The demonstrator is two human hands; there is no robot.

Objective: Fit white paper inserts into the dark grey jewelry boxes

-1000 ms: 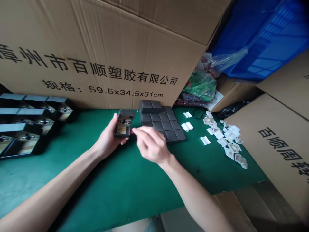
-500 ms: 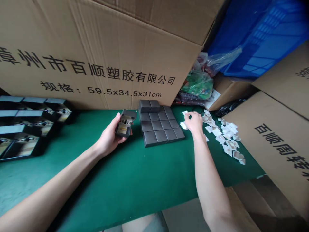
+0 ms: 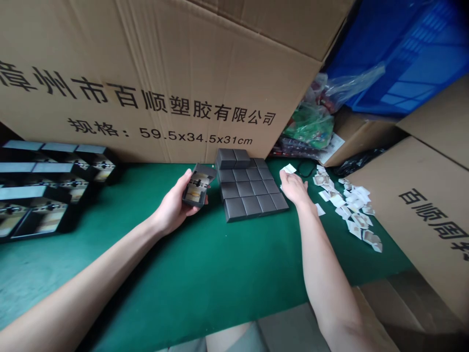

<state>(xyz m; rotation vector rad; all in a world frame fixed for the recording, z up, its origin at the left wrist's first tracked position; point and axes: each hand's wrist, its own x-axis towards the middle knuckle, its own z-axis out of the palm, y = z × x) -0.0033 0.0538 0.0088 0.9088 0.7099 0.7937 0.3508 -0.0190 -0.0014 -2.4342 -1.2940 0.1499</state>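
My left hand [image 3: 176, 203] is closed around a small dark box [image 3: 198, 188] held above the green table. Its lid stands open, showing a pale lining and a metal hinge. My right hand [image 3: 294, 188] reaches over the table with its fingers drawn together at a small white paper piece [image 3: 289, 168]; the fingertips are partly hidden. Another white scrap is mostly covered by that hand. Between the hands lies a block of closed dark boxes [image 3: 251, 188] in rows, with two more stacked on its back left corner. More white paper pieces [image 3: 344, 200] lie scattered right of my right hand.
Several open dark boxes [image 3: 40, 195] stand in rows on the left of the green table [image 3: 190, 274]. A large printed carton [image 3: 164, 63] walls off the back, and another carton [image 3: 421, 195] stands at right. Plastic bags [image 3: 311, 124] and a blue crate [image 3: 395, 63] sit behind.
My right hand has shifted slightly left, over the nearer white scrap, and its fingers have turned downward. The left hand still holds the open box. The whole view has moved a little.
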